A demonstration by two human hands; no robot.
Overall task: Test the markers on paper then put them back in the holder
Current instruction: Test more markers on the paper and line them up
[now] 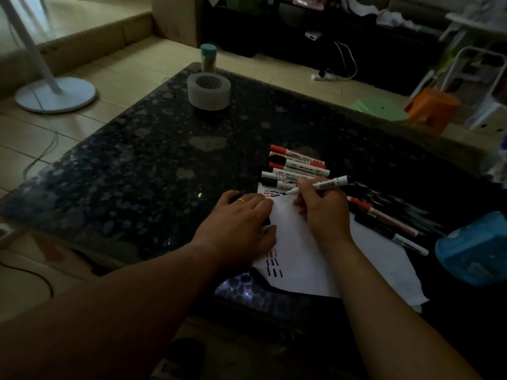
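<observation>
Near the front right corner of a dark speckled stone table lies a white sheet of paper marked with short red and black dashes. The right hand grips an uncapped white marker, its tip touching the paper's far edge. The left hand lies palm down, fingers pressing the paper's left edge. Capped red and black markers sit in a row just beyond the paper; more markers lie to its right, near a blue holder at the table's right edge.

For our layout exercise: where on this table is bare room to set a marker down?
Free: the table between holder and left hand. Crowded: markers beyond the paper, more beside the right hand, up to the blue box.
</observation>
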